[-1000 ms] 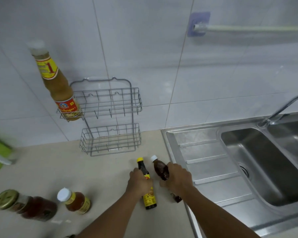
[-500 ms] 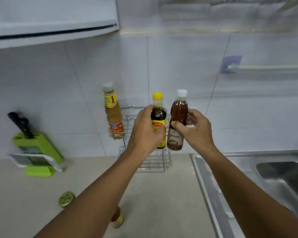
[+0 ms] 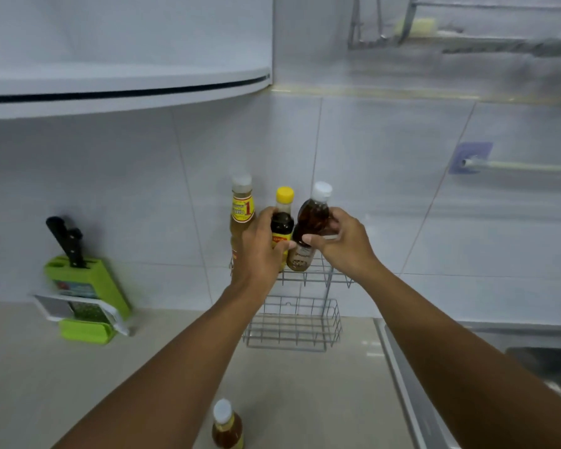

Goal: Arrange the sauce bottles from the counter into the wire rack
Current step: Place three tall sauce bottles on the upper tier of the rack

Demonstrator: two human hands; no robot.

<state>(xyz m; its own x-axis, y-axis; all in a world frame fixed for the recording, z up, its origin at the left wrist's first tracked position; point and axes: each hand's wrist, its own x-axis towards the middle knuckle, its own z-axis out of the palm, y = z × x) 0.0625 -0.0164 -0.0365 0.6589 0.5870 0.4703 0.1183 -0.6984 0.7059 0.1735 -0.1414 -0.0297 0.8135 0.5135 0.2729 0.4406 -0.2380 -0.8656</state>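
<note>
One tall bottle (image 3: 241, 209) stands in the upper tier of the wire rack (image 3: 293, 322). The left hand (image 3: 259, 251) fingers hold a yellow-capped bottle (image 3: 282, 222), the right hand (image 3: 344, 244) a white-capped bottle (image 3: 311, 228), both at that tier. Another bottle (image 3: 226, 427) waits on the tabletop (image 3: 78, 384).

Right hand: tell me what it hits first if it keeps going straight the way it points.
The right hand, gripping the white-capped brown bottle, points toward the wall over the upper tier of the wire rack. The bottle's base would probably meet that tier's wires first, then the tiled wall; depth is unclear.
</note>
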